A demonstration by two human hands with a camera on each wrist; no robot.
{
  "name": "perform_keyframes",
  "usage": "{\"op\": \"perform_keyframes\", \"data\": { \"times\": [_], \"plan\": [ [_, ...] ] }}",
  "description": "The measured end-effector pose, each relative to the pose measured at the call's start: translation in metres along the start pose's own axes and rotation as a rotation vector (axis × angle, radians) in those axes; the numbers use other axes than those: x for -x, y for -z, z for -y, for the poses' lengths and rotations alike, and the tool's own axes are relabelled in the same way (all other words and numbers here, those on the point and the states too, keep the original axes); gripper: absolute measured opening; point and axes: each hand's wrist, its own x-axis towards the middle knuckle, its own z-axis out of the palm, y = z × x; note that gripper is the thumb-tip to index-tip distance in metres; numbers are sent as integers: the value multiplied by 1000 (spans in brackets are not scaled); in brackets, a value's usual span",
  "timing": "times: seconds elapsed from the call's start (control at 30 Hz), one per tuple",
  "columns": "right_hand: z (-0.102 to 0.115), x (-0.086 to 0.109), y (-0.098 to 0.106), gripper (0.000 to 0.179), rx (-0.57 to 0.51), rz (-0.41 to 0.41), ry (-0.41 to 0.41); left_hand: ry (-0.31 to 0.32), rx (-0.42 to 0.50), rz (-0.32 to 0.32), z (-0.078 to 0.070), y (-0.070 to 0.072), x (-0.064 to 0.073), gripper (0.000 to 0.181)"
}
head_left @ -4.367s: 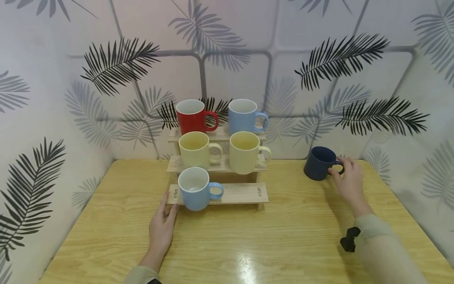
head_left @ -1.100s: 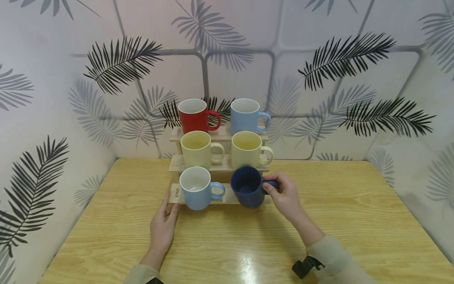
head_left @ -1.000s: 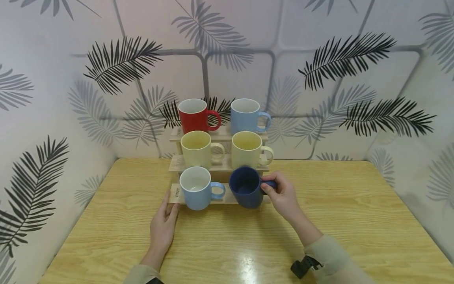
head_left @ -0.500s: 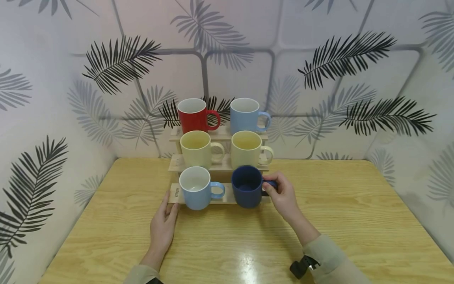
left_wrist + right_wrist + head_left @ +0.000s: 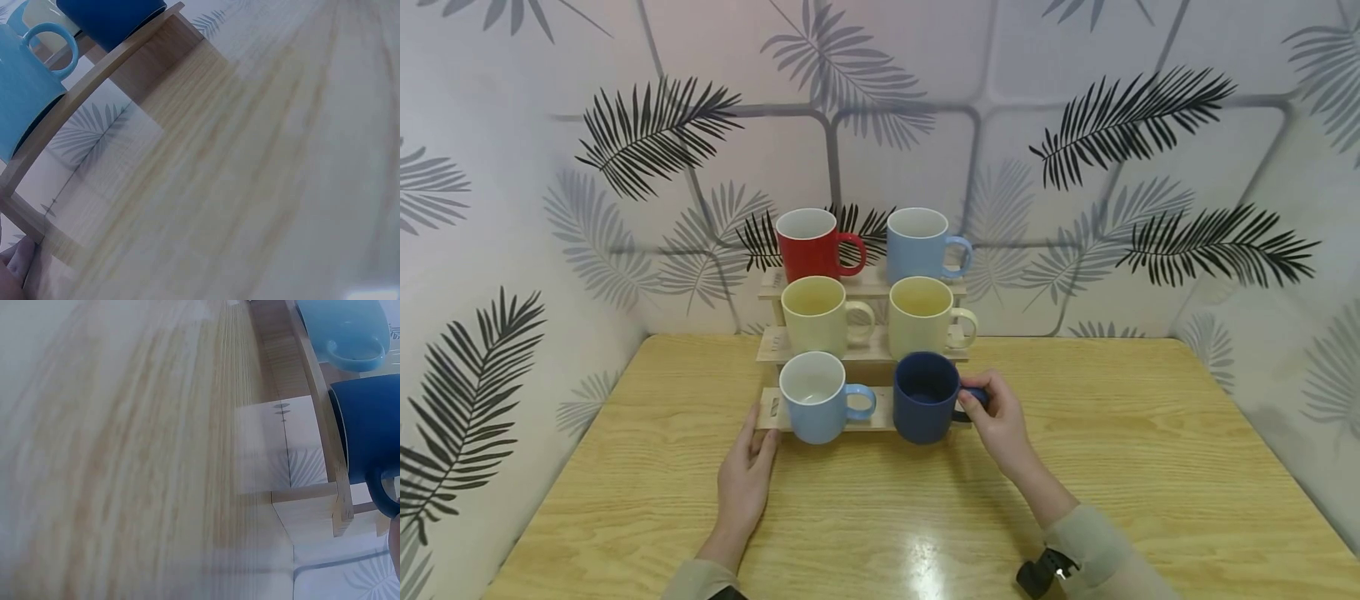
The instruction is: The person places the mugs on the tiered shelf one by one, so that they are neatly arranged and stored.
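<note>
A dark blue mug (image 5: 926, 400) stands upright at the right of the lowest step of a three-step wooden rack (image 5: 880, 417). My right hand (image 5: 1000, 421) pinches its handle between thumb and fingers. In the right wrist view the base of the blue mug (image 5: 369, 425) is at the board's surface, with a fingertip at its handle. At the rack's lower left corner, my left hand (image 5: 745, 479) holds the end of the step, thumb in front. A light blue mug (image 5: 814, 400) sits beside that hand, handle to the right.
Two pale yellow mugs (image 5: 815, 321) fill the middle step. On the top step are a red mug (image 5: 807, 250) and another light blue mug (image 5: 917, 250). The rack stands on a wood-grain table (image 5: 880, 517), close to a leaf-patterned wall (image 5: 887, 83).
My right hand has brought the dark blue mug from the table's far right onto the lowest step, then shifted it slightly right and straightened it. The left hand has stayed at the rack.
</note>
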Motion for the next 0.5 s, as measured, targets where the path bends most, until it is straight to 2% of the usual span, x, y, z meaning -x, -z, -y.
{"op": "perform_keyframes", "data": {
  "times": [0.13,0.37,0.5],
  "plan": [
    [2,0,4,14,59,35,-27,-13,-19,-10,0,0,0,62],
    [10,3,25,29,305,131,-77,-17,-28,-19,0,0,0,60],
    [15,4,40,29,409,139,-111,-17,-21,-16,0,0,0,59]
  ]
}}
